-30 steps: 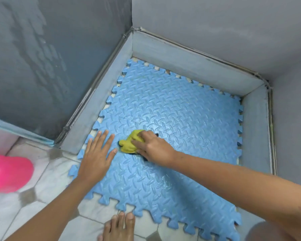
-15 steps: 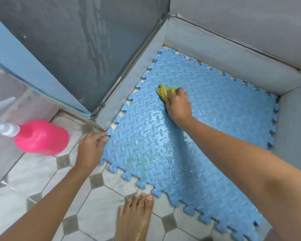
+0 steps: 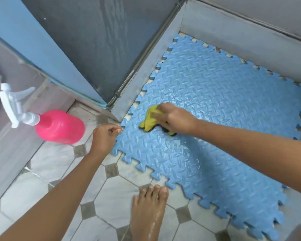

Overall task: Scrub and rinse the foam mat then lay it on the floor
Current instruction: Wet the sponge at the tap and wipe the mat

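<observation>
A blue foam mat (image 3: 219, 108) with interlocking edges lies flat in a grey-walled floor corner, its surface wet and shiny. My right hand (image 3: 172, 117) presses a yellow scrub sponge (image 3: 149, 120) with a dark underside onto the mat near its left edge. My left hand (image 3: 104, 136) pinches the mat's left corner edge, fingers curled on a tab.
A pink spray bottle (image 3: 59, 126) with a white trigger lies on its side on the tiled floor (image 3: 111, 206) at left. My bare wet foot (image 3: 149, 209) stands just in front of the mat. A low grey ledge (image 3: 146, 66) borders the mat on the left and far sides.
My right hand has dragged the sponge from the far part of the mat back toward the near left edge. My left hand stays at the mat's left corner.
</observation>
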